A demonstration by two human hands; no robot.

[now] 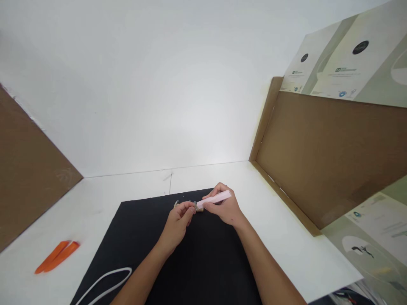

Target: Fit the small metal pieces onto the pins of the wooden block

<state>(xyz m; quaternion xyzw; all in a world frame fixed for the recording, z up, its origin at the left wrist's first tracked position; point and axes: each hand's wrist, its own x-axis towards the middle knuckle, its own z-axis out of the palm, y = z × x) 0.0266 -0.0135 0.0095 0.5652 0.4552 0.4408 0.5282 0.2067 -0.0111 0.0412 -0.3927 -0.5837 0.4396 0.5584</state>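
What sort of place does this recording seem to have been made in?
Probably a makeshift tabletop work booth, not a home room: cardboard side panels stand around a white table, with a black mat laid on it.

nothing legible, small print on the posters (337, 63) too blurred

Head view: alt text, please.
The right hand holds a pale pink stick against a small object gripped in the left hand, over a black mat. Two orange strips and a white cord lie nearby.
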